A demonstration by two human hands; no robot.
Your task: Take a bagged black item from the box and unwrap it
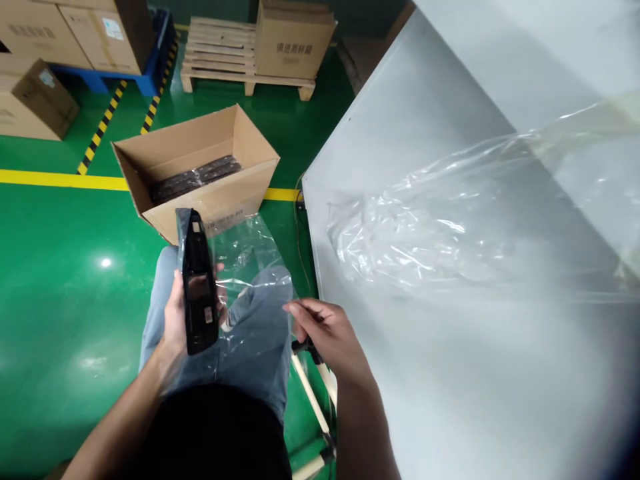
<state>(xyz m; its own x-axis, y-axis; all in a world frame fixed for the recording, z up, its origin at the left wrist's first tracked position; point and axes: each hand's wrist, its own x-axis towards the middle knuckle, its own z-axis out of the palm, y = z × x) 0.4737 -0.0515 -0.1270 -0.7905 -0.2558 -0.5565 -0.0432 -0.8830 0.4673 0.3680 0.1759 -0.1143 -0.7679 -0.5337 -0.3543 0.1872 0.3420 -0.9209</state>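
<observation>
over my lap at seven o'clock, my left hand (175,320) clenches the black device (199,287) while my right hand (325,333) pinches the clear bag (250,267), whose slick film could slip.

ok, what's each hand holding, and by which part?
Left hand grips the black device around its lower half. Right hand pinches the edge of the clear plastic bag.

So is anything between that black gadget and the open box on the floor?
Nothing solid: the left hand holds the black device with only a clear plastic bag draped beside it; the cardboard box sits open just beyond the knees.
</observation>
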